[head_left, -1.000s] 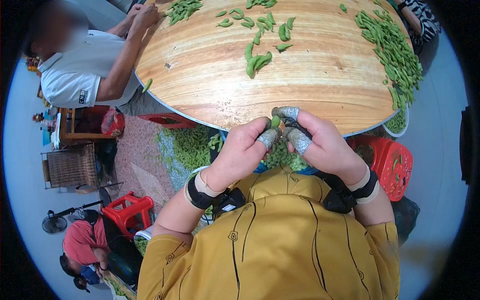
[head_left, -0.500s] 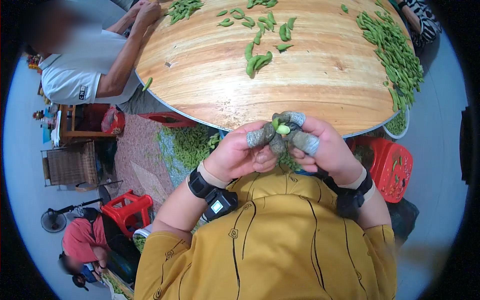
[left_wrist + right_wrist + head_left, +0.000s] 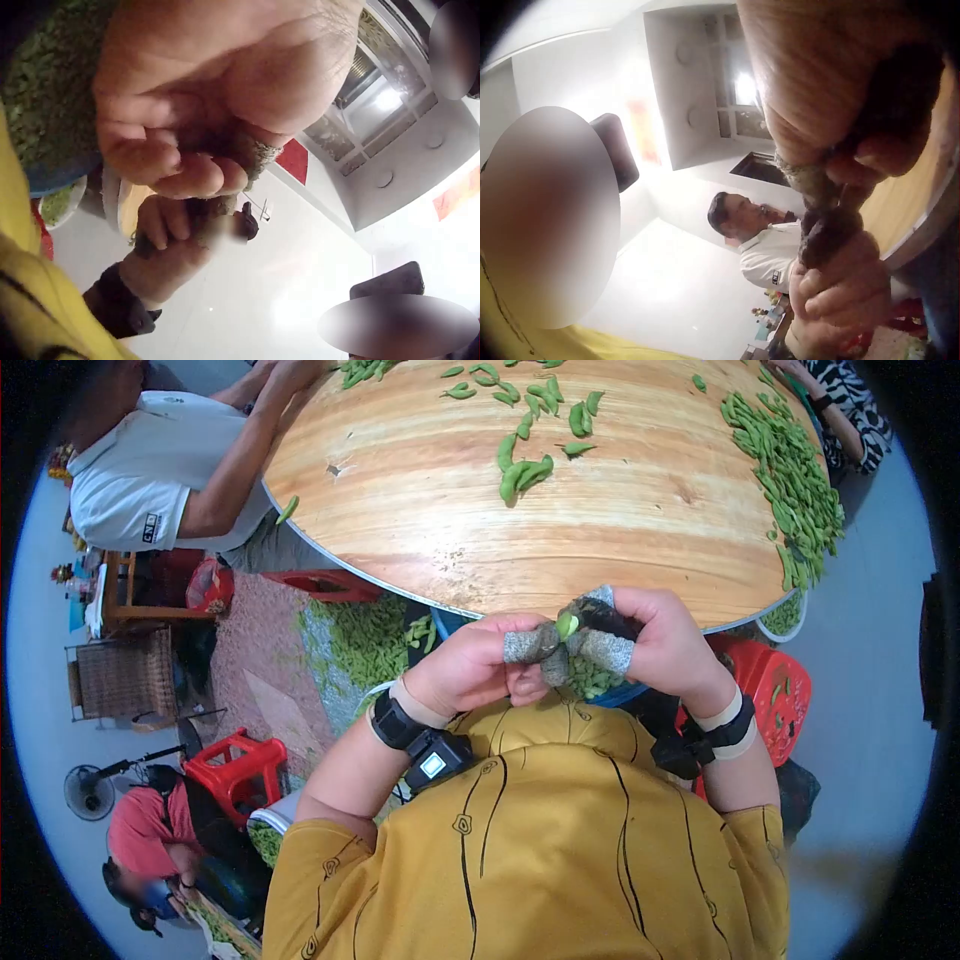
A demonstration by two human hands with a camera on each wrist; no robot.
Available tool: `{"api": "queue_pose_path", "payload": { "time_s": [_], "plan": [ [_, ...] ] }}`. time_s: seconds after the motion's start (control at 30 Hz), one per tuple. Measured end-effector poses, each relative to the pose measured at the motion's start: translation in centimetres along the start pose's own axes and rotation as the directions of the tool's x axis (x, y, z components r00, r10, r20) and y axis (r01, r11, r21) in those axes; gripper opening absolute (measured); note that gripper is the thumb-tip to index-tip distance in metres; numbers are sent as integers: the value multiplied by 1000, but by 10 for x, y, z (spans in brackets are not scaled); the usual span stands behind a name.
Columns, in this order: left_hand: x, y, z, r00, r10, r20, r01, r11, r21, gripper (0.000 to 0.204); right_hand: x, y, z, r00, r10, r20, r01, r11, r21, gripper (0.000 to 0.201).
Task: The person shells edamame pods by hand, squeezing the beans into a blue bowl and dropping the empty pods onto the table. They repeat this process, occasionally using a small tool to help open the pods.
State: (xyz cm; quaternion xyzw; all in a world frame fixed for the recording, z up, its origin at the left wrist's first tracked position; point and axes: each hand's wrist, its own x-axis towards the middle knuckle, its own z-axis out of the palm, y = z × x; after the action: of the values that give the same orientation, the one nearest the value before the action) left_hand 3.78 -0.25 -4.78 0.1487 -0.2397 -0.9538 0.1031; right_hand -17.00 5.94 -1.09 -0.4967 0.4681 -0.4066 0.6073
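Observation:
Close to the near table edge, both hands meet around a green edamame pod [image 3: 567,625], mostly covered by fingers. My left hand [image 3: 470,665] pinches it between thumb and forefinger, which have grey tape wraps. From the other side my right hand [image 3: 655,635] pinches it with taped, dark-stained fingers. Under the fingertips are green beans [image 3: 590,678] in a blue basin [image 3: 622,696]. In the left wrist view the left palm [image 3: 217,82] hides the pod, with the right hand [image 3: 169,251] behind it. The right wrist view shows the hands' darkened fingertips together.
Loose pods [image 3: 525,475] lie on the round wooden table [image 3: 420,510], with a big pile [image 3: 785,480] at its right. A person in a white shirt [image 3: 150,470] sits at the left. Red stools [image 3: 240,770] and heaped pods [image 3: 355,650] are on the floor.
My hands stay together at the table edge while their fingers shift around the pod. The left hand has turned its thumb side over, and a pale green bit seen half a second ago is now mostly covered.

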Motion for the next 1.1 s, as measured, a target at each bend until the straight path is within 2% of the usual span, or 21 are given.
{"api": "queue_pose_path", "payload": {
  "time_s": [0.1, 0.2, 0.23, 0.27, 0.33, 0.37, 0.43, 0.57, 0.63, 0.7, 0.73, 0.77, 0.8, 0.83, 0.87, 0.9, 0.93, 0.97, 1.03, 1.07, 1.1],
  "plan": [
    [-3, 4, -5, 998, -12, 55, 15, 998, -53, 19, 3, -8, 1, 996, 84, 8, -84, 996, -22, 16],
    [-5, 8, -6, 994, -98, 54, 99, 995, -18, 19, 8, -2, 0, 996, 51, 76, -45, 996, -74, 19],
    [-6, 10, -2, 989, -145, 13, 143, 985, 96, 19, 9, -2, 2, 996, 48, 79, -42, 996, -82, 19],
    [-7, 13, 1, 982, -184, -33, 187, 959, 211, 19, 7, -4, 3, 996, 25, 89, -3, 972, -235, 22],
    [-7, 8, -8, 983, -185, -10, 183, 958, 221, 18, 7, -14, 8, 992, -31, 123, 88, 868, -488, 24],
    [-7, 5, -13, 980, -200, 5, 194, 956, 221, 18, 7, -14, 9, 991, -32, 128, 92, 863, -498, 24],
    [-8, 4, -14, 986, -168, 1, 165, 971, 175, 18, 10, -12, 11, 964, -183, 192, 265, 619, -740, 18],
    [-16, 9, -7, 994, -104, -26, 104, 995, 5, 19, 17, -20, 22, 964, -248, 92, 231, 621, -749, 16],
    [-25, 8, -10, 997, -71, -40, 69, 997, -32, 19, 21, -17, 23, 964, -229, 137, 256, 645, -720, 17],
    [-41, 4, -23, 996, -49, -78, 63, 981, 185, 20, 27, -12, 21, 960, -212, 183, 279, 669, -689, 17],
    [-53, 10, -23, 986, -66, -153, 111, 947, 302, 21, 28, -8, 16, 947, -191, 259, 321, 599, -733, 16],
    [-66, 13, -30, 986, -66, -153, 111, 947, 300, 21, 31, -7, 12, 930, -165, 329, 365, 526, -768, 15],
    [-79, 15, -38, 960, -53, -274, 204, 805, 558, 23, 37, -10, 12, 930, -163, 329, 364, 526, -768, 15],
    [-90, 15, -45, 924, -3, -381, 311, 587, 748, 26, 45, -16, 13, 955, -205, 214, 291, 509, -810, 15],
    [-101, 13, -51, 894, 169, -415, 389, 167, 906, 25, 54, -23, 14, 964, -247, 96, 211, 495, -843, 16],
    [-108, 9, -55, 870, 338, -360, 458, -280, 844, 24, 67, -30, 15, 962, -272, 24, 153, 465, -872, 18],
    [-111, 5, -56, 753, 424, -503, 635, -270, 724, 21, 81, -35, 15, 953, -300, -47, 93, 435, -896, 21],
    [-113, 5, -55, 753, 424, -503, 635, -273, 722, 21, 95, -35, 14, 952, -302, -48, 93, 436, -895, 21],
    [-114, 9, -50, 688, 589, -424, 644, -227, 731, 20, 120, -26, 12, 889, -448, -94, 39, 280, -959, 20],
    [-111, 16, -42, 711, 531, -460, 592, -99, 800, 21, 128, -18, 8, 887, -452, -97, 38, 282, -959, 20],
    [-108, 18, -38, 711, 532, -460, 593, -101, 799, 21, 135, -12, 6, 880, -468, -82, 40, 244, -969, 18]
  ]
}}
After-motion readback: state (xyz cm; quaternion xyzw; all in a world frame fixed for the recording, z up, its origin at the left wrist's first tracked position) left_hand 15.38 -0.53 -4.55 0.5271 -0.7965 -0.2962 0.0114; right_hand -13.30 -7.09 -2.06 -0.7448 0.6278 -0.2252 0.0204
